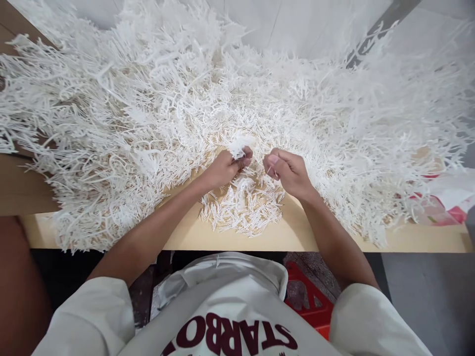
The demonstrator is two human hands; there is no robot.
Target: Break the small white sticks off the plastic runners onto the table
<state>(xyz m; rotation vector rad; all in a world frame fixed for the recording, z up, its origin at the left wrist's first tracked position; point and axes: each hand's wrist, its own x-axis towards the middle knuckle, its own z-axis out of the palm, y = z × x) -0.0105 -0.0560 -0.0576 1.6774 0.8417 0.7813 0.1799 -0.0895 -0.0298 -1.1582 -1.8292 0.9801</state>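
My left hand (233, 165) is closed around a small white branched plastic piece (239, 144), whose feathery end sticks up above the fingers. Close by on the right, my right hand (287, 170) is curled shut, thumb against the fingers, with a thin white stick (269, 170) showing at the fingertips. The two hands are a little apart. Below and between them lies a small heap of short white sticks (248, 207) on the tan tabletop (185, 232). Behind the hands a large mass of white branched plastic pieces (156, 99) spreads across the table.
Brown cardboard (22, 188) stands at the left. At the right end are a pink and clear plastic bag (438, 207) and grey floor. A red plastic stool or crate (311, 301) is under the table's near edge. A pale wall or sheet (297, 24) rises behind the pile.
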